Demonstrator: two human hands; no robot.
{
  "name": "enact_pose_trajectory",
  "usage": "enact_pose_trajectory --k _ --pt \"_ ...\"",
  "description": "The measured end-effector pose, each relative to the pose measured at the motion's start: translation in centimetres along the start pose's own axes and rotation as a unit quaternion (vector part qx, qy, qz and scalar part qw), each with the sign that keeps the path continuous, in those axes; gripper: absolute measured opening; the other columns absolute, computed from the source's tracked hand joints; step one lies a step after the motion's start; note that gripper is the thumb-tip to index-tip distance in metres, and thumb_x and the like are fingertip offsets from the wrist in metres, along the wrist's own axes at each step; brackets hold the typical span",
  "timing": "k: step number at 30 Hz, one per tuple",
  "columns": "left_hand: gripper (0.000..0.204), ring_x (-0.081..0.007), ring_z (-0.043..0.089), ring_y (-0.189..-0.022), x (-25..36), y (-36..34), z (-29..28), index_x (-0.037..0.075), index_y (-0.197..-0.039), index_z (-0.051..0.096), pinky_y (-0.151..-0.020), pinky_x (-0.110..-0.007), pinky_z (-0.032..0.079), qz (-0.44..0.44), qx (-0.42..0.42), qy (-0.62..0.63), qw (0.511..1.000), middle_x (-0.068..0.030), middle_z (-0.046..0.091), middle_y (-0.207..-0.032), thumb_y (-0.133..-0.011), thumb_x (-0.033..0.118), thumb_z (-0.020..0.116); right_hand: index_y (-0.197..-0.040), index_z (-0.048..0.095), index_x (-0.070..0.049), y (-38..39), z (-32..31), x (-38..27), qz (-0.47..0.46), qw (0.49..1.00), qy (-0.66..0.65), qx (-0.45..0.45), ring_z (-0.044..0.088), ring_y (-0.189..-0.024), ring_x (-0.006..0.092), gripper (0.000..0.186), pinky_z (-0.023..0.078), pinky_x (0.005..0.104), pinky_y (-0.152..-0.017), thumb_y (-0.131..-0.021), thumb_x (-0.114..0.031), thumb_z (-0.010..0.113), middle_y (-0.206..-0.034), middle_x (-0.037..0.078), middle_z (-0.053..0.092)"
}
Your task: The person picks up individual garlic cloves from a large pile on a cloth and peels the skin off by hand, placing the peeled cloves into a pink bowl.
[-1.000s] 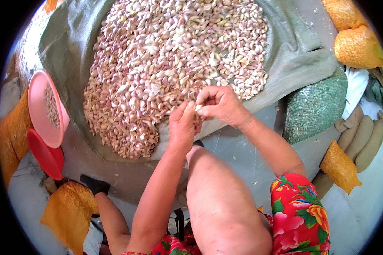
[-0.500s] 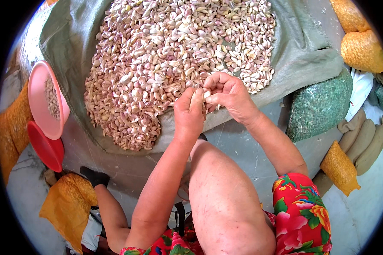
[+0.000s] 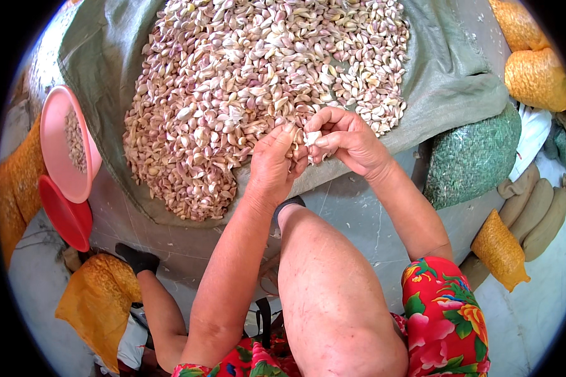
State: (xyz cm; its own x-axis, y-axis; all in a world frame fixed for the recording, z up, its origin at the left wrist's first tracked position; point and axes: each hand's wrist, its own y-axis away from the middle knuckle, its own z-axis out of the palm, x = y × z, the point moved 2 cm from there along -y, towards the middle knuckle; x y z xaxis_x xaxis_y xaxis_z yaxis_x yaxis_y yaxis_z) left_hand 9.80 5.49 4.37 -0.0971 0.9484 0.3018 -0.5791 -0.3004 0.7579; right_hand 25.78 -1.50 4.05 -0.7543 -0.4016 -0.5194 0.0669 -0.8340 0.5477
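My left hand and my right hand are close together over the front edge of a big pile of pale pink-white garlic cloves, spread on a grey-green woven sheet. My left thumb and fingers are closed on a garlic clove, partly hidden by them. My right thumb and index finger pinch a white papery piece, either skin or part of a clove, just beside it; I cannot tell which. My bare leg and knee are below my hands.
At left stand a pink basin with small pale cloves and a red basin beside orange sacks. At right are a green mesh sack, stacked orange sacks, tan cloth rolls and a small orange sack.
My two hands have drawn slightly apart, and a white piece now shows more between my right fingers. Both hands sit a little higher in view than a second ago.
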Motion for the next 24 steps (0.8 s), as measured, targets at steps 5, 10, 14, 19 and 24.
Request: enact_pose_trajectory --k 5,10,14,19,24 --pt "0.026 -0.0127 0.051 -0.058 0.3 0.1 -0.4 0.004 -0.096 0.057 -0.045 -0.022 0.035 0.017 -0.015 0.001 1.0 -0.0062 0.059 -0.078 -0.103 0.03 0.053 -0.105 0.065 -0.001 -0.4 -0.7 0.0 -0.005 1.0 0.001 -0.007 0.069 -0.084 0.0155 0.021 0.059 0.0325 -0.075 -0.085 0.0 0.065 -0.1 0.008 0.068" --pt "0.028 -0.0147 0.059 -0.06 0.5 -0.1 -0.8 0.006 -0.094 0.059 -0.043 -0.022 0.033 0.025 -0.014 -0.001 1.0 -0.0074 0.062 -0.077 -0.104 0.03 0.048 -0.101 0.066 -0.001 -0.4 -1.4 -0.1 0.002 0.998 0.041 0.038 0.071 -0.079 0.0165 0.013 0.062 0.0298 -0.071 -0.089 0.0 0.068 -0.088 0.005 0.069" --pt "0.029 -0.0154 0.06 -0.063 0.2 -0.5 -1.4 0.007 -0.092 0.058 -0.045 -0.022 0.033 0.026 -0.025 0.009 0.999 -0.0079 0.062 -0.077 -0.103 0.032 0.049 -0.099 0.067 0.0 -0.7 -2.5 -0.4 -0.006 0.983 0.137 0.125 0.071 -0.075 0.0157 0.01 0.062 0.029 -0.065 -0.09 0.0 0.069 -0.086 0.006 0.069" --pt "0.025 -0.0157 0.058 -0.064 0.4 0.1 -1.4 0.009 -0.093 0.056 -0.044 -0.022 0.034 0.03 -0.011 0.015 0.999 -0.0051 0.06 -0.079 -0.099 0.034 0.058 -0.091 0.069 0.0 -1.8 -3.3 -0.3 -0.028 0.945 0.26 0.194 0.07 -0.076 0.0136 0.004 0.059 0.0265 -0.063 -0.088 0.0 0.071 -0.085 0.006 0.07" --pt "0.026 -0.0175 0.059 -0.068 0.0 -0.2 -1.7 0.011 -0.09 0.056 -0.05 -0.025 0.038 0.03 -0.008 0.016 0.999 -0.0051 0.06 -0.079 -0.098 0.035 0.061 -0.088 0.073 -0.002 -3.2 -5.5 -2.9 -0.149 0.765 0.583 0.229 0.069 -0.077 0.014 0.006 0.055 0.0282 -0.072 -0.086 -0.008 0.071 -0.084 0.005 0.071"
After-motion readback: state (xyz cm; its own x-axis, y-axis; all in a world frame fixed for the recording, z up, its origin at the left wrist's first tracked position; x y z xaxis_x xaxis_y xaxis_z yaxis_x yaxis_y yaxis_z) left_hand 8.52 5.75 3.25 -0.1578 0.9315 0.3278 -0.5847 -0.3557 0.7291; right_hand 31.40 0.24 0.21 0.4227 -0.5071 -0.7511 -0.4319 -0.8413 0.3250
